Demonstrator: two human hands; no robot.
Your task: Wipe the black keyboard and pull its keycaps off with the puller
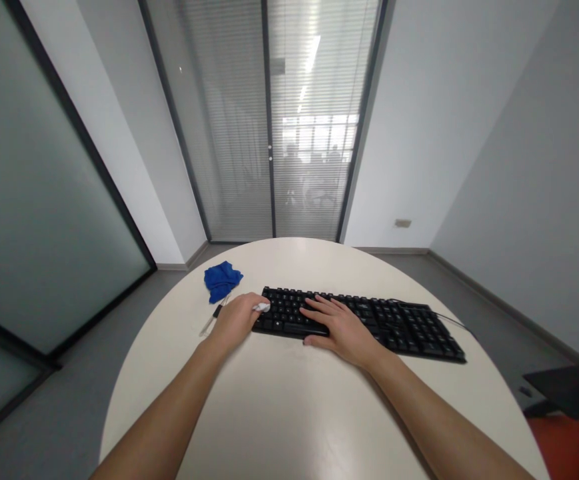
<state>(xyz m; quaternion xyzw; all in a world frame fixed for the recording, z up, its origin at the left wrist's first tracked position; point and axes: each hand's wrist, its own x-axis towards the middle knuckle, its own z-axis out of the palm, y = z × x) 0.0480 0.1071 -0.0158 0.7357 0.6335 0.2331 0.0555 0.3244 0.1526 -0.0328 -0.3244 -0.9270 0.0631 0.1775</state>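
A black keyboard [289, 328] lies across the round table, angled slightly down to the right. Over its left end, my left hand [239, 317] is closed on a small white wad [262, 307], pressed against the keys; I cannot tell whether it is tissue or cotton. My right hand [336, 327] lies palm down on the middle of the keyboard, fingers spread, with the thumb at the front edge. Just left of my left hand are thin pale sticks [207, 326] and a small black piece [217, 311], partly hidden by the hand.
A crumpled blue cloth [220, 280] lies at the table's back left. The keyboard's cable [456, 323] runs toward the right rim of the white table [269, 407]. At lower right stands a red and black chair [569, 433]. Glass panels with blinds [309, 200] rise behind.
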